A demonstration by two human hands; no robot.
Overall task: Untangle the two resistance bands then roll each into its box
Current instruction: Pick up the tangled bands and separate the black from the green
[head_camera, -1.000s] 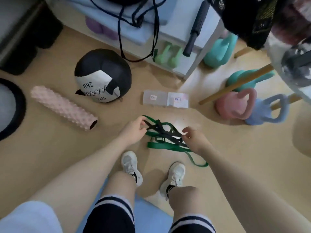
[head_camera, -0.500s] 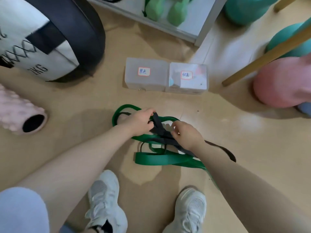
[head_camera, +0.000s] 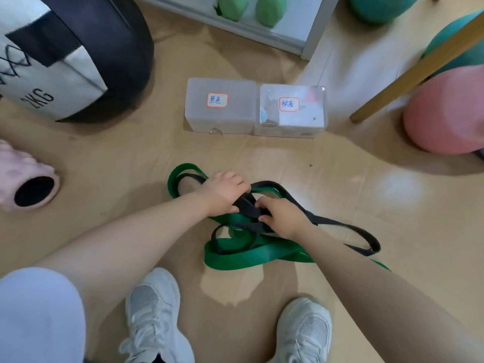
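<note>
A green resistance band [head_camera: 246,256] and a black resistance band [head_camera: 348,229] lie tangled together on the wooden floor in front of my feet. My left hand [head_camera: 225,195] grips the black band at the knot, fingers curled over it. My right hand [head_camera: 281,214] pinches the same bunched black strands just to the right, touching the left hand. Behind the tangle stand two closed translucent boxes side by side: the left box [head_camera: 220,121] and the right box [head_camera: 290,124], each with a red-framed label.
A black-and-white 2KG medicine ball [head_camera: 78,48] sits at the back left, a pink foam roller [head_camera: 26,184] at the left edge. Pink [head_camera: 445,113] and teal kettlebells and a wooden stick [head_camera: 419,66] crowd the right. A shelf with green dumbbells [head_camera: 248,6] stands behind. My white shoes [head_camera: 154,318] are below.
The camera has dropped much closer to the floor. My two hands have come together on the black band at the tangle's middle, and a black loop now trails out to the right.
</note>
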